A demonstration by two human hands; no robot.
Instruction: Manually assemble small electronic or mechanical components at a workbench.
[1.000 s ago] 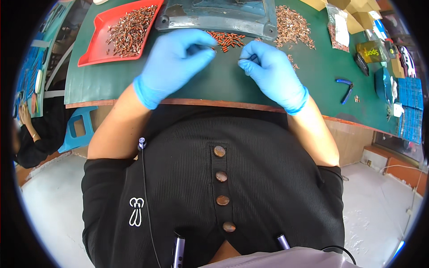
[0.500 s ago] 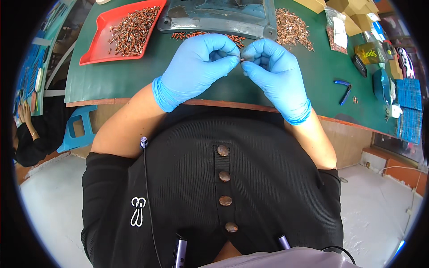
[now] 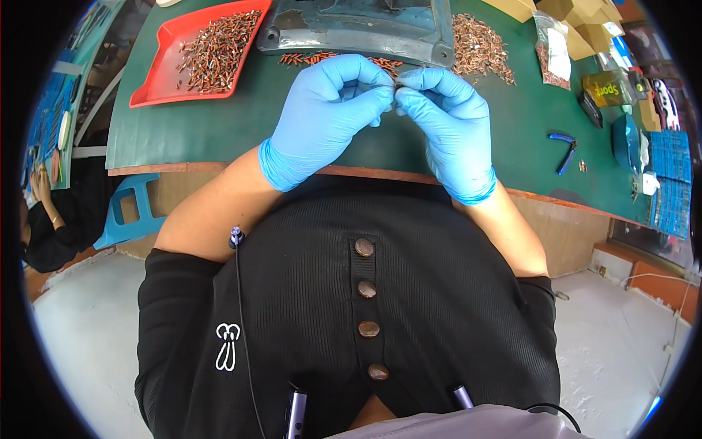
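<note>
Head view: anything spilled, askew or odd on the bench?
Mostly tidy. Small copper-coloured parts lie loose in a heap on the green mat, outside the red tray. Blue pliers lie alone at right. Both gloved hands pinch something tiny; hidden.

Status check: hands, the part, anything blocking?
Left hand and right hand fingertip to fingertip above green mat. Small part pinched between them, mostly hidden. Nothing in the way.
</note>
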